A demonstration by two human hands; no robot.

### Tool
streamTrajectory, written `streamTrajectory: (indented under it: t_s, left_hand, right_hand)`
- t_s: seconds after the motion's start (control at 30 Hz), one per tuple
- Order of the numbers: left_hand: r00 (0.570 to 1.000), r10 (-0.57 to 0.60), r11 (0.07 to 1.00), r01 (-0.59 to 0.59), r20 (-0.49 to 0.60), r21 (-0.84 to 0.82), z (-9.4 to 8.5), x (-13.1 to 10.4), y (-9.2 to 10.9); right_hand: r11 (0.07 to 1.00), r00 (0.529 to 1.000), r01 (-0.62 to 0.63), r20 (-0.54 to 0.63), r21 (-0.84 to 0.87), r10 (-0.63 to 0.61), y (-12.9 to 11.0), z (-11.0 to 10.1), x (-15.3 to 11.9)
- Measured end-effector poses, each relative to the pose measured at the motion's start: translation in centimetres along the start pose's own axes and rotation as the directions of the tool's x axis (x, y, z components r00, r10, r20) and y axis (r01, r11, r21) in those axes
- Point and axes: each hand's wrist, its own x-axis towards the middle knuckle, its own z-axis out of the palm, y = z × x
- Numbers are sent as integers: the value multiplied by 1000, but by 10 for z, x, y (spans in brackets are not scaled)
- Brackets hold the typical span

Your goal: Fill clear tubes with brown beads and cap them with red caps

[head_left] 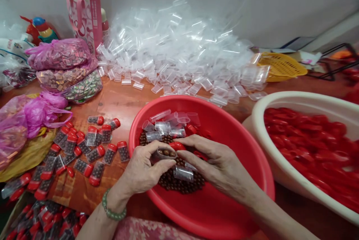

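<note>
My left hand [144, 169] is closed round a clear plastic tube [166, 153] with brown balls inside, its open end facing right. Between the thumb and fingers of my right hand [214, 157] is a red cap [177, 145], close beside the tube's mouth. Both hands are over a red basin [224, 210]. In it lie loose brown balls [182, 187], several clear tubes [183, 173] and a few red caps. My fingers hide part of the tube and of the balls.
Filled, red-capped tubes [97, 172] lie on the table at left, more in a box [47, 221] below. A heap of clear tubes [179, 52] stands behind. A white basin [262, 120] of red caps is at right, pink bags [64, 60] at left, a yellow basket [280, 66] at back right.
</note>
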Motion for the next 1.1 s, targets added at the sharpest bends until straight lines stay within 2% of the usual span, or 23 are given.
streamTrajectory:
  t_s: [0.1,0.27,0.37,0.5,0.67,0.8,1.1]
  left_hand:
    - [1000,8,999,-7,18,-51,-2,0,9]
    - [990,-65,997,69,128,-33,-5,-1,26]
    - [978,-154,987,145,144,67,-6,4,21]
    - [958,-218,972,196,188,127,-6,5,15]
    - [950,-214,963,166,227,212,-6,2,24]
    - [957,-214,961,170,195,218,-6,5,21]
    - [976,-115,990,129,186,-65,-3,11,19]
  right_hand:
    - [999,999,-33,-36,30,34,3,-1,-1]
    - [951,968,-189,-115,243,222,14,-6,-5]
    - [916,958,-202,-124,346,259,19,-5,-8]
    - [900,952,-207,-134,384,276,22,-4,-10]
    - [905,965,-167,-123,392,231,20,-6,-8]
    - [917,978,-143,-86,373,188,16,-6,-4]
    - [967,988,-24,-139,252,61,14,-8,0]
